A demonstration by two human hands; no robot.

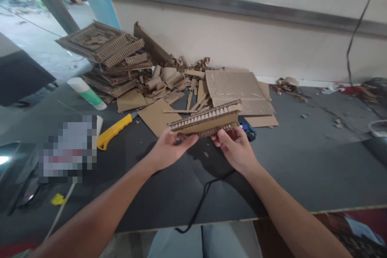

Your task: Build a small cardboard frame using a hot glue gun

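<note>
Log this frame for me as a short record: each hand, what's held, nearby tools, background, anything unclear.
Left hand: grips the left end of the corrugated cardboard piece
Right hand: grips its right part
Held: raised above the dark table
Left side: yellow-handled cutter, white-and-green tube
Behind: stacked cardboard frames, scraps
Unclear: blue object partly hidden by right hand
</note>
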